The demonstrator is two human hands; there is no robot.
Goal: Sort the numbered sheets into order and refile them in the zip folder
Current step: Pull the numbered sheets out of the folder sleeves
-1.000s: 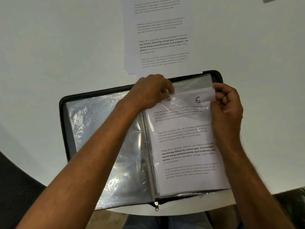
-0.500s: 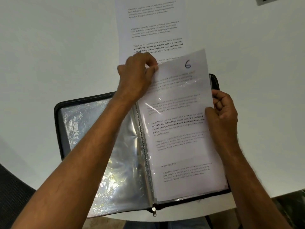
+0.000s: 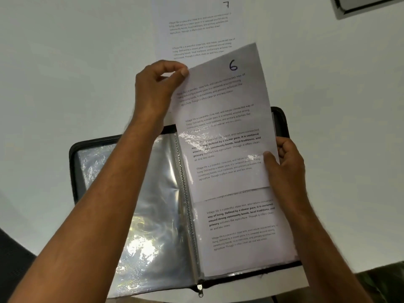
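Around the open zip folder, bare white table lies to its left and right. Beyond its far edge a sheet numbered 7 covers the table. Over its right half, sheet 6 and both hands block access.

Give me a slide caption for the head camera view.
Both hands, left and right, hold sheet 6 partway in the zip folder.

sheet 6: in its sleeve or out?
Partly out. Sheet 6 sticks well above the zip folder; only its lower part sits under plastic.
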